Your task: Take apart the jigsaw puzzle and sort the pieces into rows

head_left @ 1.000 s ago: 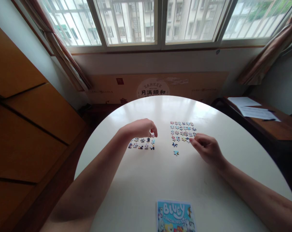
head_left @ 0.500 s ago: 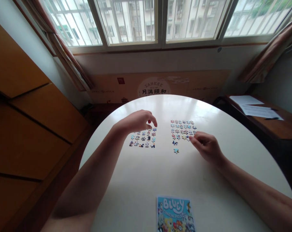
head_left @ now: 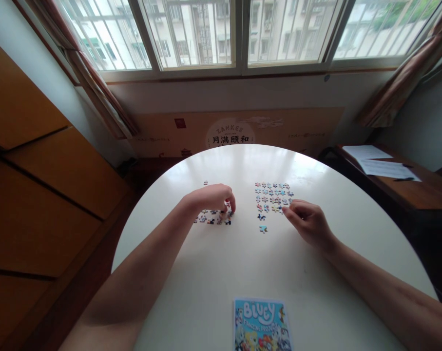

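Note:
My left hand [head_left: 215,197] reaches down over the left group of jigsaw pieces [head_left: 211,222], thumb and forefinger bent round one piece at the group's right edge. The hand covers much of this group; a lone piece [head_left: 205,183] lies beyond it. My right hand [head_left: 310,222] rests on the table with fingers curled in. Its thumb tip is against the near right corner of the right group of jigsaw pieces [head_left: 271,192], laid in rows. Whether anything is inside those fingers is hidden. Two pieces, a dark one [head_left: 261,217] and a light blue one [head_left: 263,229], lie nearer me.
The round white table [head_left: 206,273] carries a blue Bluey picture card or booklet [head_left: 262,324] at its near side. Papers [head_left: 387,168] and a pen lie on a brown desk to the right. A wooden cabinet [head_left: 41,204] stands left; windows and curtains are ahead.
My left hand has come down and nearer to me, its fingertips now at the pieces, uncovering a piece behind it. My right hand keeps its place. The view has shifted slightly.

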Action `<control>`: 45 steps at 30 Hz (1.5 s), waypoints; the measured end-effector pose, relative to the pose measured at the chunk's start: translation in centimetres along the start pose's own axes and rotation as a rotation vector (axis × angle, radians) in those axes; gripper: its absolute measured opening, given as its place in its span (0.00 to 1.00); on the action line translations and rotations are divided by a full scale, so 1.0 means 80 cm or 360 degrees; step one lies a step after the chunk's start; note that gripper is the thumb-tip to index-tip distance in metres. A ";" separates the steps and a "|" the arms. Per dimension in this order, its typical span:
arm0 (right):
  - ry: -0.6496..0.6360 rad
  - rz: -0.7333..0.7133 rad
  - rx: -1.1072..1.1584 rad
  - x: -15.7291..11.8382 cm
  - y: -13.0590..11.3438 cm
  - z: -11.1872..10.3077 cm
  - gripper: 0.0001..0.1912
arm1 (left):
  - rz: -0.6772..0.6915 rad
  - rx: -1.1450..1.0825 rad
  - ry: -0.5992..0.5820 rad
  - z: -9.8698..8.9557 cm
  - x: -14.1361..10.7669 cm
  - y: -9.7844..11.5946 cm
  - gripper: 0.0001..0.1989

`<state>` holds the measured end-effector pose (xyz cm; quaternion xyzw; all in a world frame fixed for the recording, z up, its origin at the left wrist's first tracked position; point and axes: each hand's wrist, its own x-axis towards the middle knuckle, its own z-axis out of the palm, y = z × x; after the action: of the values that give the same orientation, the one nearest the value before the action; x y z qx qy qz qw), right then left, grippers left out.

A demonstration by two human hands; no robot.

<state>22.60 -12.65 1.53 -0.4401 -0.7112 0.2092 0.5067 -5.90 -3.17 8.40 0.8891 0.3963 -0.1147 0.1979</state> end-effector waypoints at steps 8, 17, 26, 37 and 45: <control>0.0009 0.0009 -0.0003 0.000 -0.003 -0.001 0.25 | 0.0079 -0.0056 0.0006 0.001 0.004 0.007 0.14; 0.0007 0.0011 -0.0032 0.001 -0.005 -0.004 0.24 | 0.0119 0.0105 0.0133 0.002 0.015 0.028 0.09; 0.0022 0.0017 -0.0044 0.002 -0.002 -0.005 0.24 | 0.0145 0.0061 0.0146 0.003 0.014 0.047 0.07; -0.0033 0.0030 -0.0013 0.001 -0.003 -0.007 0.25 | 0.0197 -0.0209 0.0010 -0.012 -0.032 0.088 0.08; -0.0176 0.0012 -0.0018 0.002 -0.008 -0.001 0.24 | 0.0124 -0.0063 -0.0033 0.015 -0.027 0.099 0.07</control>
<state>22.41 -12.83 2.15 -0.4333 -0.7376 0.2311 0.4634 -1.47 -9.92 10.19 0.8986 0.3615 -0.1084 0.2239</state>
